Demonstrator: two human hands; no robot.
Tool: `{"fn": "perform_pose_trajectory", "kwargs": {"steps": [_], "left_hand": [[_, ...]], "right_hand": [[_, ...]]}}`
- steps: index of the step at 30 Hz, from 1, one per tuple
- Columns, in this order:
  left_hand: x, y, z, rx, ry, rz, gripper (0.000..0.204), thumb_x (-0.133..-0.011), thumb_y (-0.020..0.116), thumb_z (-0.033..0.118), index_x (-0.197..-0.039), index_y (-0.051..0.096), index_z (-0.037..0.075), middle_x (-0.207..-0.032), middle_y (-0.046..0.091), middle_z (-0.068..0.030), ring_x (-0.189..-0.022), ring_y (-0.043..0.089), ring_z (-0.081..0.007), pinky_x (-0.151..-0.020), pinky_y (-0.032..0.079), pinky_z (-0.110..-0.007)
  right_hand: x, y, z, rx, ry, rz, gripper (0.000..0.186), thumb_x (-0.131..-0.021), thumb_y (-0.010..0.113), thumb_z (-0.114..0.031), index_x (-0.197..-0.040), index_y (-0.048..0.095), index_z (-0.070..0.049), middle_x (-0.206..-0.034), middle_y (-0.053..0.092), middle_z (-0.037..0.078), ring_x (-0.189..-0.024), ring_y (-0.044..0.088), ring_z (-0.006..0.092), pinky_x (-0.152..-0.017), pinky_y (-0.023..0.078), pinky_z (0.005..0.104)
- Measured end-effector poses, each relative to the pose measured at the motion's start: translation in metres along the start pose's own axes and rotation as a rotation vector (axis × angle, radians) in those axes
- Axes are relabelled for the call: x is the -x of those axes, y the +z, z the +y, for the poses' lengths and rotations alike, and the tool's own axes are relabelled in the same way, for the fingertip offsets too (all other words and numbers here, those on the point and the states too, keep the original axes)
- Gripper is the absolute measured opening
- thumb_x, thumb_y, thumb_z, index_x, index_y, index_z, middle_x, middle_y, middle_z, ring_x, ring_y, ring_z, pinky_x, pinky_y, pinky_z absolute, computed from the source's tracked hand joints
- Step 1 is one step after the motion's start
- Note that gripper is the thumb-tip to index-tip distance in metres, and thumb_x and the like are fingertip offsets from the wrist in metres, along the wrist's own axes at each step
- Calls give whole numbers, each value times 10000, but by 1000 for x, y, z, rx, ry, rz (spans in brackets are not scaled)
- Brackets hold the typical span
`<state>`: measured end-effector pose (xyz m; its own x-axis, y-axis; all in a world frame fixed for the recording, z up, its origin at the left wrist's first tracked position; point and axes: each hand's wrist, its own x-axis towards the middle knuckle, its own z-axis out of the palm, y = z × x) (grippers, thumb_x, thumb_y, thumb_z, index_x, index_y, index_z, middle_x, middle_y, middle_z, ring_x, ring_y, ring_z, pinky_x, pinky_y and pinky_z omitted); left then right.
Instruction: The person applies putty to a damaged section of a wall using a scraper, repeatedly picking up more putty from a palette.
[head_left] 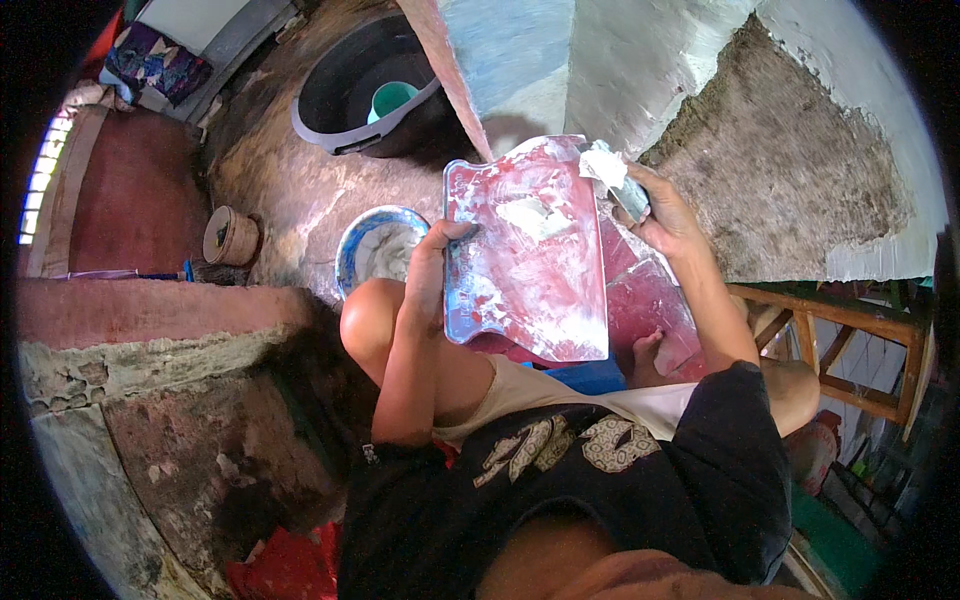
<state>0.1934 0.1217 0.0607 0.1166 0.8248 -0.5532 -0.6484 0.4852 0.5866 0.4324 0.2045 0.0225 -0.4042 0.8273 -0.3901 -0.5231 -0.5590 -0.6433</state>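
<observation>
My left hand [430, 262] grips the left edge of a flat red plastic board [520, 290], thumb on its face. White paste is smeared over the board, with a thicker lump of paste [533, 217] near its middle. At the board's upper right corner, my right hand [667, 212] is closed round a putty knife [630, 197], its handle hidden by my fingers. A clump of white paste [603, 164] sits on the blade. Beyond my left hand stands a blue-rimmed basin [349, 248] with pale paste inside.
Ahead and right is a wall coated pale grey [630, 70], with a rough bare patch [800, 170]. A large black tub [330, 110] holds a green container [392, 98]. A small bucket [232, 238] stands left. A wooden frame [870, 400] is at my right, a low wall [160, 312] at my left.
</observation>
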Motion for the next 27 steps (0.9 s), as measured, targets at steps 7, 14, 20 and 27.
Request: {"fn": "perform_pose_trajectory", "kwargs": {"steps": [7,14,20,27], "left_hand": [[-2,2,-1,67,-4,19,295,-721,420,144,-944,480,-39,-811,568,-143,-658,578,-213,-649,487,-317],[-3,-5,-2,133,40,-130,325,-717,420,141,-973,469,-53,-852,564,-156,-705,581,-223,-682,484,-325],[-5,-4,-9,196,100,-128,340,-715,427,146,-991,463,-48,-867,561,-162,-724,579,-225,-696,479,-327],[-7,-12,-11,193,162,-76,324,-723,422,134,-987,462,-48,-883,555,-159,-748,571,-226,-723,465,-332]], "right_hand": [[9,26,7,146,-94,26,286,-778,515,-160,-1012,467,-2,-873,559,53,-705,550,75,-586,443,189],[10,17,-6,303,-213,-92,238,-777,511,-98,-985,472,11,-861,564,56,-714,544,72,-629,435,188],[16,18,-12,322,-244,-94,233,-766,522,-79,-974,473,14,-869,562,67,-715,546,79,-626,442,197],[19,6,-10,354,-272,-82,260,-771,515,-84,-1004,450,11,-867,562,69,-704,547,74,-609,446,194]]}}
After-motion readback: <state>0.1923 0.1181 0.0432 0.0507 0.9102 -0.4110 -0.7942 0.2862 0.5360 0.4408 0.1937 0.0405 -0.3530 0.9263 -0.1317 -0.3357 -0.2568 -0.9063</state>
